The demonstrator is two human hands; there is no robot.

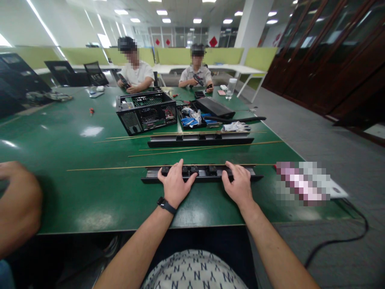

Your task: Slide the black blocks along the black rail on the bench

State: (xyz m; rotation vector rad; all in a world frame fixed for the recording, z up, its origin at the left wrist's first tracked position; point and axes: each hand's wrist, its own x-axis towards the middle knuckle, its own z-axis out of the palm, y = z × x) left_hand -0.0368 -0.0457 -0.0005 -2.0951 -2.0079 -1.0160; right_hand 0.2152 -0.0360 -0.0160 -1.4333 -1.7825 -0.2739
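Near the front edge of the surface [75,200], the nearer black rail [210,180] is laid. On it the left grip [176,180] and the right grip [240,181] are spread half-open, nothing visibly clasped. The rail is judged stiff, rather light, perhaps smooth; it is best taken near both ends.

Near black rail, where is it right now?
Head view, just below centre: the near rail lies on the green table, left hand and right hand at it, the far rail beyond.
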